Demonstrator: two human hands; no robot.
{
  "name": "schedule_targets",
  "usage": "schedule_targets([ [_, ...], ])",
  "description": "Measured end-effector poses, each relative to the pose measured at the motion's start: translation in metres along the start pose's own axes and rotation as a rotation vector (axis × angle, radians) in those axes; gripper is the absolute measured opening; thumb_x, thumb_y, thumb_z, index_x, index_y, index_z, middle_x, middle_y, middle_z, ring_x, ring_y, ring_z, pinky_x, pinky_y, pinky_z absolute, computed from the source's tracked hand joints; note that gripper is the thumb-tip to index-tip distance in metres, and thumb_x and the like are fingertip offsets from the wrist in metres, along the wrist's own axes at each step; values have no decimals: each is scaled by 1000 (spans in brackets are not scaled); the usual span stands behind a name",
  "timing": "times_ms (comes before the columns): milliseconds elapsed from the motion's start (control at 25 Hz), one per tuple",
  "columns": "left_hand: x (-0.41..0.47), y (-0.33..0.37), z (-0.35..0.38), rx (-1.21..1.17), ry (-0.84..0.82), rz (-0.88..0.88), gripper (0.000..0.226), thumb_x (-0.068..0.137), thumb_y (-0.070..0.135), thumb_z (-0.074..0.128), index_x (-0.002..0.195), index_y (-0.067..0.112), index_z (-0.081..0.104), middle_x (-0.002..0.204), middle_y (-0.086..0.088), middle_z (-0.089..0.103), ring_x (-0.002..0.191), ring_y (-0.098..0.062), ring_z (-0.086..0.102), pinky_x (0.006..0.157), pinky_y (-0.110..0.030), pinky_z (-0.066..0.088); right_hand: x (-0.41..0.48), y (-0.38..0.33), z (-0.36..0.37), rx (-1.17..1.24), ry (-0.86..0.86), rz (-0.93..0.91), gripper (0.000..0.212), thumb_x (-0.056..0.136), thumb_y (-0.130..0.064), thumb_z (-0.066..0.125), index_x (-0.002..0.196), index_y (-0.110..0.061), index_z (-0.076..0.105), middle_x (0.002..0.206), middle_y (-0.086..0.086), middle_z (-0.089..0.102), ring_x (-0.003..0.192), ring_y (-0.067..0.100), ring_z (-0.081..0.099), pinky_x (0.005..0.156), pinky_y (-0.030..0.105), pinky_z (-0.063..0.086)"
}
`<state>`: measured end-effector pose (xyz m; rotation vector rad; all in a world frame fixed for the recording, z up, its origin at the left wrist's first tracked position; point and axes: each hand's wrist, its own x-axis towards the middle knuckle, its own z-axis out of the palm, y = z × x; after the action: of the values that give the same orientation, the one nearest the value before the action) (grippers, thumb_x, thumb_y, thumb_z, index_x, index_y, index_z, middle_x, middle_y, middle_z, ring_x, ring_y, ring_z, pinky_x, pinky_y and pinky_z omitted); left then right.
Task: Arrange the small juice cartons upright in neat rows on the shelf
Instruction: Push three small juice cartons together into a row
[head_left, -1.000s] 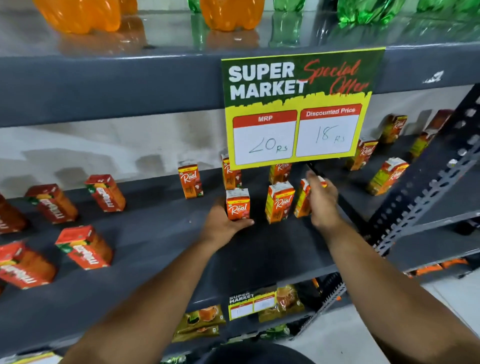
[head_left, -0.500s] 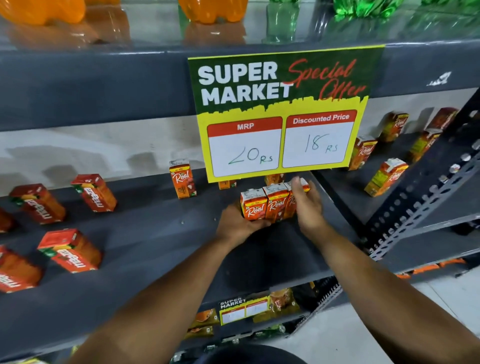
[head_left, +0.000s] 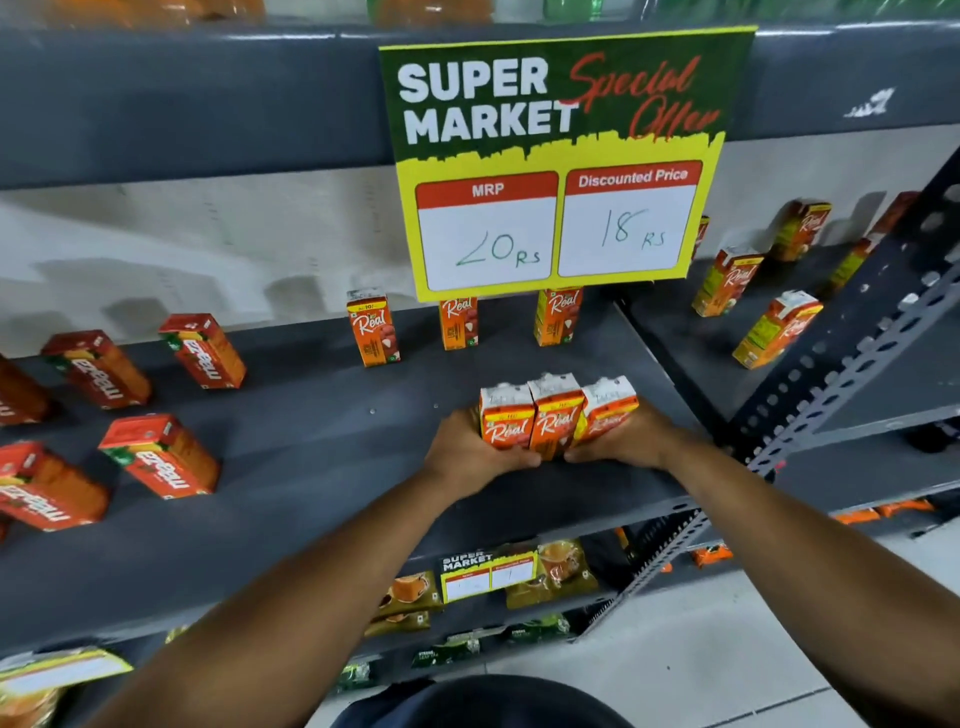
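Three small orange "Real" juice cartons (head_left: 553, 415) stand pressed side by side near the front of the grey shelf (head_left: 322, 447). My left hand (head_left: 470, 449) cups the left carton and my right hand (head_left: 621, 439) cups the right one, squeezing the group together. Behind them, three more upright Real cartons (head_left: 374, 327) stand apart in a loose back row, two partly under the price sign. Several red "Maaza" cartons (head_left: 158, 457) lie flat on the left part of the shelf.
A yellow and green price sign (head_left: 561, 161) hangs from the upper shelf edge over the back row. On the adjoining shelf to the right stand several tilted cartons (head_left: 776, 330) behind a perforated grey upright (head_left: 852, 364). Tea packets (head_left: 550, 571) sit on the lower shelf.
Both hands have pushed three separate front cartons together into one tight group and drawn it toward the shelf's front edge. The camera has shifted closer and lower.
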<state>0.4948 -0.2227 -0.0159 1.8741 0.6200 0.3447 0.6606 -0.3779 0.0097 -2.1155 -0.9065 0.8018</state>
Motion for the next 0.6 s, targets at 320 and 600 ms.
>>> schedule_targets([
  [320, -59, -5, 8, -48, -19, -83, 48, 54, 14, 93, 86, 33, 62, 91, 12, 69, 80, 7, 63, 69, -11, 50, -44, 4, 16, -71, -75, 0, 43, 59, -11, 91, 76, -39, 64, 82, -22, 64, 77, -8, 58, 75, 14, 48],
  [600, -63, -4, 11, -76, 3, -76, 45, 58, 10, 91, 86, 32, 64, 88, 14, 69, 81, 3, 67, 78, -22, 56, -46, -2, 17, -119, -86, -86, 43, 63, -11, 89, 80, -41, 63, 83, -25, 62, 76, -15, 55, 71, 7, 43],
])
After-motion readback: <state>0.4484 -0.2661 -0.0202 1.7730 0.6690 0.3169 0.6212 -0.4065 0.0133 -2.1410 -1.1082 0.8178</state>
